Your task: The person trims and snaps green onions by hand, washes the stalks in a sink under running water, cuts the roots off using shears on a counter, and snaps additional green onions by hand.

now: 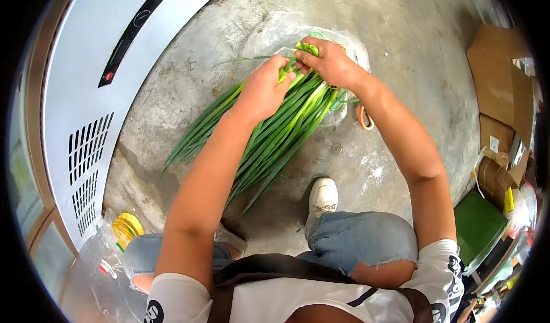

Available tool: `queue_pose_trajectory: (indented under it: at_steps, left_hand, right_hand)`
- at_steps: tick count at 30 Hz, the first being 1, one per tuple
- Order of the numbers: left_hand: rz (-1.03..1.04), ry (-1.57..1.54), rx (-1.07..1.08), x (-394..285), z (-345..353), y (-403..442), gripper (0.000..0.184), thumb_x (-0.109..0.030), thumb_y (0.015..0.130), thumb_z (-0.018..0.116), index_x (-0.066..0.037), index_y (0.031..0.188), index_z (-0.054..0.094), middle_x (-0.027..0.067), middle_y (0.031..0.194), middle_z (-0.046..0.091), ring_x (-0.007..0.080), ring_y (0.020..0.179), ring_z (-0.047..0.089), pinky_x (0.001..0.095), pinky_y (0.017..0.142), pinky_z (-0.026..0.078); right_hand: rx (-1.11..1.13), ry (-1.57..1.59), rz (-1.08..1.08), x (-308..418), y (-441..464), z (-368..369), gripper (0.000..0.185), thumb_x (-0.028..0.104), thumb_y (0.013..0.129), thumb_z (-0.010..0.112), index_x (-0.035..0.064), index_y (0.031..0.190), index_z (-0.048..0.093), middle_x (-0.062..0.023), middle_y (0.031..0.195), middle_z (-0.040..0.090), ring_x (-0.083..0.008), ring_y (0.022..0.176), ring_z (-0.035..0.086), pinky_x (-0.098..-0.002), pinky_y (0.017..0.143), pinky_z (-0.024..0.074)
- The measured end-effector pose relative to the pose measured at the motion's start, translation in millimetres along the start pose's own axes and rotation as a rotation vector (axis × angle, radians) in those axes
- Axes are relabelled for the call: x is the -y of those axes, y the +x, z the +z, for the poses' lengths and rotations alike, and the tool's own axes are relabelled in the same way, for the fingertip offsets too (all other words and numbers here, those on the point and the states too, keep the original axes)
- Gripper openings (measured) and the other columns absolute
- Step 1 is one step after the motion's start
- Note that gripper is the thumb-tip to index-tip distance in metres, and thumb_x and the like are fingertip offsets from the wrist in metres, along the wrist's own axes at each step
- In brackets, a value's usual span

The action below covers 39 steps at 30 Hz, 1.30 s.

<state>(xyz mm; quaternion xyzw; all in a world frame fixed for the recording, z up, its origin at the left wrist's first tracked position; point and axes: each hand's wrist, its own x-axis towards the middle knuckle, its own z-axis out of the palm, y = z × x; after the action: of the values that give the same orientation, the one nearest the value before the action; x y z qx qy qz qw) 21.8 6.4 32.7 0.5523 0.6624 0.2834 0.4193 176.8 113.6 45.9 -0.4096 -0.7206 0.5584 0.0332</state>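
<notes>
At the far left stands a white appliance (pixel 74 88) with a dark control panel (pixel 134 36), a red button (pixel 109 76) and two sets of slotted vents (pixel 86 202). Near its base, a yellow item (pixel 129 226) sits beside crumpled clear plastic; what it is cannot be told. The person's left knee, in torn jeans, is next to it, with a pale shoe (pixel 232 241) partly hidden by the leg. Green onions (pixel 292 122) lie on the concrete floor (pixel 412 30) in front of the person, their long leaves fanning towards the lower left and the feet. The left hand (pixel 264 91) has its grip closed around some stalks near the bulb end. Just beyond it to the right, the right hand (pixel 326 62) has its grip closed on a small cluster of stalks, whose pale green ends poke out past the fingers; whether both hands hold the same stalks cannot be told. A clear plastic bag (pixel 350 39) spreads under and behind the root end. The other white shoe (pixel 323 194) is planted below the leaves. Near the right forearm lies an orange-and-white loop (pixel 362 118). At the far right are cardboard boxes (pixel 497 65) and a green container (pixel 480 228)
</notes>
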Motion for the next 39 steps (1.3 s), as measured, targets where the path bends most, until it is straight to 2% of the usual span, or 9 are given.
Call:
queue_pose_trajectory:
  at_steps: [3,5,6,10,16,21,26,34,39]
  left_hand:
    - [-0.071,0.152,-0.037,0.4,0.7,6.8,0.032,-0.020,0.085,0.061,-0.002,0.108,0.050,0.0199,0.101,0.060,0.0328,0.094,0.058,0.0384,0.080,0.045]
    - [-0.051,0.159,-0.100,7.4,-3.0,6.4,0.032,-0.019,0.081,0.064,-0.001,0.104,0.052,0.0205,0.098,0.060,0.0355,0.092,0.058,0.0405,0.079,0.045]
    - [-0.032,0.166,-0.167,11.3,-4.1,4.5,0.031,-0.019,0.078,0.066,-0.001,0.100,0.053,0.0211,0.095,0.060,0.0382,0.090,0.057,0.0427,0.077,0.045]
    - [-0.200,0.179,0.025,23.8,1.6,5.5,0.017,-0.019,0.075,0.070,-0.005,0.083,0.064,0.0164,0.072,0.062,0.0325,0.068,0.061,0.0415,0.065,0.047]
    - [-0.204,0.273,-0.027,28.2,25.8,9.1,0.013,-0.018,0.078,0.065,-0.008,0.085,0.066,0.0171,0.071,0.062,0.0333,0.068,0.060,0.0411,0.063,0.046]
    - [-0.196,0.186,-0.005,24.9,26.6,19.4,0.015,-0.015,0.077,0.066,-0.008,0.091,0.067,0.0164,0.076,0.062,0.0334,0.073,0.060,0.0414,0.068,0.047]
    - [0.120,0.153,-0.064,26.9,24.5,19.1,0.019,-0.021,0.078,0.064,-0.003,0.084,0.063,0.0164,0.091,0.061,0.0335,0.092,0.058,0.0434,0.077,0.047]
    - [0.044,0.545,0.108,0.6,15.6,18.9,0.019,-0.019,0.079,0.061,-0.002,0.087,0.061,0.0186,0.091,0.062,0.0365,0.088,0.059,0.0463,0.077,0.047]
    - [-0.077,0.529,-0.024,31.8,0.8,23.0,0.021,-0.020,0.081,0.058,-0.002,0.091,0.059,0.0207,0.091,0.062,0.0364,0.084,0.060,0.0446,0.076,0.047]
  right_hand:
    - [0.110,0.064,0.038,-1.5,-1.6,-4.6,0.023,0.023,0.089,0.057,0.0013,0.096,0.056,-0.0069,0.079,0.062,-0.0160,0.072,0.058,-0.0297,0.069,0.0465]
    - [-0.064,-0.383,-0.205,-4.3,-4.5,-7.0,0.024,0.019,0.084,0.062,0.0003,0.098,0.055,-0.0110,0.081,0.062,-0.0216,0.073,0.059,-0.0324,0.070,0.0469]
    - [-0.033,-0.418,-0.145,-3.8,-1.5,-13.9,0.025,0.016,0.079,0.065,0.0008,0.097,0.057,-0.0152,0.085,0.061,-0.0278,0.077,0.060,-0.0360,0.072,0.0473]
    - [0.018,-0.426,-0.136,-9.4,3.5,-3.8,0.015,0.015,0.078,0.064,0.0052,0.089,0.061,-0.0147,0.087,0.061,-0.0293,0.081,0.061,-0.0376,0.074,0.0481]
    - [-0.004,-0.938,-0.306,-49.2,14.5,17.1,0.019,0.010,0.071,0.060,0.0082,0.089,0.066,-0.0090,0.091,0.062,-0.0281,0.091,0.060,-0.0379,0.079,0.0492]
    - [0.001,-0.856,-0.432,-43.0,13.4,6.7,0.014,0.009,0.070,0.064,0.0067,0.084,0.064,-0.0081,0.091,0.060,-0.0263,0.097,0.056,-0.0377,0.083,0.0452]
    - [-0.061,-0.777,-0.454,-25.8,-4.5,5.8,0.016,0.009,0.068,0.068,0.0058,0.081,0.060,-0.0085,0.090,0.060,-0.0271,0.093,0.056,-0.0383,0.085,0.0422]
    - [-0.040,-0.995,-0.408,-23.7,-10.7,22.8,0.012,0.008,0.075,0.053,0.0093,0.081,0.063,-0.0101,0.084,0.062,-0.0270,0.088,0.061,-0.0380,0.077,0.0472]
    - [-0.136,-0.916,-0.430,-22.2,-19.0,13.8,0.012,0.004,0.069,0.059,0.0040,0.080,0.059,-0.0117,0.082,0.059,-0.0290,0.080,0.060,-0.0395,0.072,0.0486]
